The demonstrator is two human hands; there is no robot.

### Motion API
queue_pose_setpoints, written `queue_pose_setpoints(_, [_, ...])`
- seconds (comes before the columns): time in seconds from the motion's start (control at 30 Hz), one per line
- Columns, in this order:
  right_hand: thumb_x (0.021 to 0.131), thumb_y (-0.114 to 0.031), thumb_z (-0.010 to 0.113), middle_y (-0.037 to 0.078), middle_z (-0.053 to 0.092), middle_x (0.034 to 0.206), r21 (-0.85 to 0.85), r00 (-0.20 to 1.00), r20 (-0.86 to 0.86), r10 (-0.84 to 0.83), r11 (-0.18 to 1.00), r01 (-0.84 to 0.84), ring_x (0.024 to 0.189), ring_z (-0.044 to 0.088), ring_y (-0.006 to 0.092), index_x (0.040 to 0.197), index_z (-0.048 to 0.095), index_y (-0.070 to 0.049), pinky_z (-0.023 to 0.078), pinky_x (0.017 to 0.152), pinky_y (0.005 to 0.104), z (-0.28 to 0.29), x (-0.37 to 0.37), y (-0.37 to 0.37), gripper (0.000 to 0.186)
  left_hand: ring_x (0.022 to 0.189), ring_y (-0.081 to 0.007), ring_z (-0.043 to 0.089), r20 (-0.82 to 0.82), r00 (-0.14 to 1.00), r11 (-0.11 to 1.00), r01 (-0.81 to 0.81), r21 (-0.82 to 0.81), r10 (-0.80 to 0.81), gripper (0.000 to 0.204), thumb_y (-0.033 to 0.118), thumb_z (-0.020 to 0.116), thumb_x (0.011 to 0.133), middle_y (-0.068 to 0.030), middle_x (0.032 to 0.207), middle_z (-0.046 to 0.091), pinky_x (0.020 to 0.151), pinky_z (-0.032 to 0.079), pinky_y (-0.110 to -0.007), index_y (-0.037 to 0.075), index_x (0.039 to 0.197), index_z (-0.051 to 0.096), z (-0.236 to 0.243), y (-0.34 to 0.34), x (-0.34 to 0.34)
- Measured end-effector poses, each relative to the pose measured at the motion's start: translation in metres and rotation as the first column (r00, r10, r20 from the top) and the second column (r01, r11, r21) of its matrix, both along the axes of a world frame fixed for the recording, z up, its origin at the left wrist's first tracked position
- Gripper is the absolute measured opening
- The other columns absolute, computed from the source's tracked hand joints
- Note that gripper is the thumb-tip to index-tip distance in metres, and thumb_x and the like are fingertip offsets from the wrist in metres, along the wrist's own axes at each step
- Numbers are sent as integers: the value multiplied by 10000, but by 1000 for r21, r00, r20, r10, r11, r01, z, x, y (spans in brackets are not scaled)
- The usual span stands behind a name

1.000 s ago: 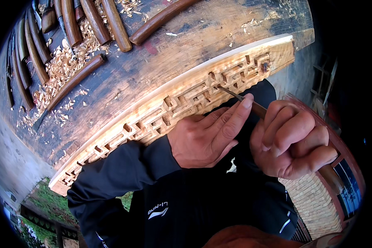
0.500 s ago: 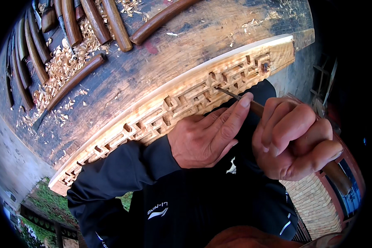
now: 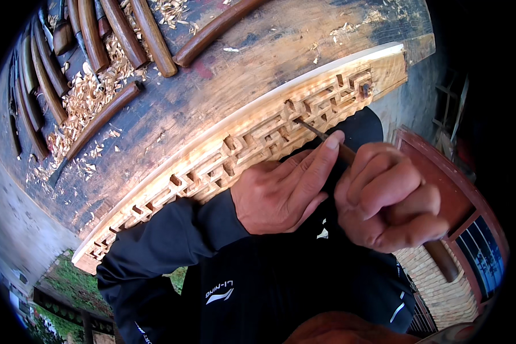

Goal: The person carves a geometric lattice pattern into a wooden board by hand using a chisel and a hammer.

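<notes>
Gripping a brown wooden-handled chisel (image 3: 348,154), the right hand (image 3: 387,200) angles it into a pale carved-wood board (image 3: 252,137) along the wooden tabletop's (image 3: 241,71) near edge; the left hand (image 3: 275,198), straight-fingered, touches it.

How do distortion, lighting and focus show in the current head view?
Head view: the carved board looks bowed and the picture's corners fall to black, consistent with a fisheye lens; head view: the board's far edge is bright, its recesses shadowed, and the dark clothing loses detail; head view: the left hand looks fairly sharp.

Bright daylight, black corners, strong fisheye edge distortion.
</notes>
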State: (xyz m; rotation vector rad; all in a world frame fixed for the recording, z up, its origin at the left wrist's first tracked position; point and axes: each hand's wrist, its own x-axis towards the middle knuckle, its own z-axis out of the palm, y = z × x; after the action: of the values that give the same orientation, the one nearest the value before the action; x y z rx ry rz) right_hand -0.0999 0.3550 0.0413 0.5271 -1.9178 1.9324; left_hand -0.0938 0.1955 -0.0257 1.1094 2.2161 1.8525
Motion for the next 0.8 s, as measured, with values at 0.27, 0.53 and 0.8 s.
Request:
queue_pose_setpoints(0.27, [1176, -534, 372, 54, 591, 724, 1, 997, -71, -26, 1000, 26, 476, 507, 123, 777, 417, -138, 393, 460, 267, 2, 2, 5, 564, 1175, -316, 761, -48, 999, 999, 16, 43, -14, 804, 88, 775, 869, -244, 1493, 648, 956, 640, -386, -123, 1571, 445, -5, 8, -2])
queue_pose_setpoints(0.53, [1184, -489, 395, 90, 640, 727, -103, 1000, -16, 25, 994, -26, 449, 506, 122, 813, 444, -90, 399, 407, 264, 6, -5, 8, 547, 1183, -321, 759, -24, 999, 999, 29, 27, -28, 820, 93, 782, 869, -249, 1501, 641, 965, 637, -388, -117, 1581, 436, -2, 6, -1])
queue_pose_setpoints(0.8, [1190, -476, 375, 97, 649, 742, -165, 999, 38, 7, 986, -1, 450, 484, 116, 823, 437, -105, 372, 412, 261, 5, -6, 2, 525, 1156, -303, 766, 19, 999, 999, 38, -24, -37, 807, 104, 779, 882, -228, 1487, 656, 958, 639, -382, -113, 1583, 444, 3, -1, 0])
